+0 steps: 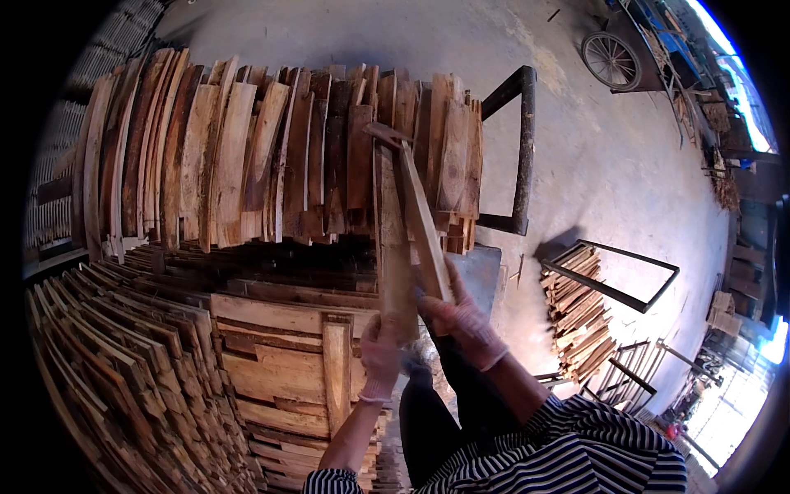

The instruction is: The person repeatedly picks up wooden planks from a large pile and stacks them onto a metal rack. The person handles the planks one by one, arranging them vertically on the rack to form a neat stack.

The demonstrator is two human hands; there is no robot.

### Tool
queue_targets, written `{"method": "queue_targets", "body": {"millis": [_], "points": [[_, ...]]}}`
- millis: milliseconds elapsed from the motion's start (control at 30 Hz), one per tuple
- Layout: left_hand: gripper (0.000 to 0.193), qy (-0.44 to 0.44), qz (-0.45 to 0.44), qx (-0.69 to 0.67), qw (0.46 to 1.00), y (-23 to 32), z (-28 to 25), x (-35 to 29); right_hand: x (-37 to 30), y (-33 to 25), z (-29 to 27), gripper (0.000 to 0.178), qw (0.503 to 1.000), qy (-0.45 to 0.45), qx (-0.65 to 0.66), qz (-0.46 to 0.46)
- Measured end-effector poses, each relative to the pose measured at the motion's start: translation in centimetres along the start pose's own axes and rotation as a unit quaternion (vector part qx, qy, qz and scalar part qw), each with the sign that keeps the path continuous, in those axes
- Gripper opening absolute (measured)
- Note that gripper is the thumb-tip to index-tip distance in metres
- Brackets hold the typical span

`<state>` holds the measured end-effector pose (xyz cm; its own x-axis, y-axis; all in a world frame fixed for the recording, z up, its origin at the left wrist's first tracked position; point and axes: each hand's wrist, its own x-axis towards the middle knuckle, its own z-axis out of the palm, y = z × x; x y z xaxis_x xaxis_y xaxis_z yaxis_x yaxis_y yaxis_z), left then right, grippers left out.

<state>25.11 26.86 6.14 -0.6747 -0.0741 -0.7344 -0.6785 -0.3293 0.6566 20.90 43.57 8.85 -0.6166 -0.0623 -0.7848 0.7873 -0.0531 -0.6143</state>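
Observation:
My left hand [381,356], in a pale pinkish glove, is closed round the near end of a long wooden plank [393,247]. The plank points away from me, its far part over the stacked boards [222,165]. In a matching glove, my right hand [467,329] grips a pale wooden handle [428,230] just right of the plank. A short reddish-brown crosspiece [387,134] lies at the handle's far end, across the plank's tip, making a hammer-like shape. Whether crosspiece and handle are joined is not clear.
Below left stands a tall stack of boards [132,362], beside a lower wood pile [280,370]. A dark metal frame [527,148] rises at the stacked boards' right end. Further right are a rack of sticks [580,313] and a spoked wheel [611,61] on the concrete floor.

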Motion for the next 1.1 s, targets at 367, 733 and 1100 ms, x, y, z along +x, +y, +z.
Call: {"method": "queue_targets", "body": {"millis": [367,733,1100], "points": [[0.034,-0.031,0.405,0.522,0.750,-6.5,-4.7,1.2,0.1,4.5,2.5,0.115,0.996,-0.048,0.072,0.016],[0.060,-0.110,-0.185,-0.116,0.970,0.1,-5.1,5.7,-3.9,10.9,1.4,0.103,0.976,-0.134,-0.170,-0.017],[0.053,0.007,-0.147,-0.108,0.983,-11.8,-10.9,4.9,28.8,-1.0,2.0,0.080,0.844,0.387,-0.338,0.153]]}}
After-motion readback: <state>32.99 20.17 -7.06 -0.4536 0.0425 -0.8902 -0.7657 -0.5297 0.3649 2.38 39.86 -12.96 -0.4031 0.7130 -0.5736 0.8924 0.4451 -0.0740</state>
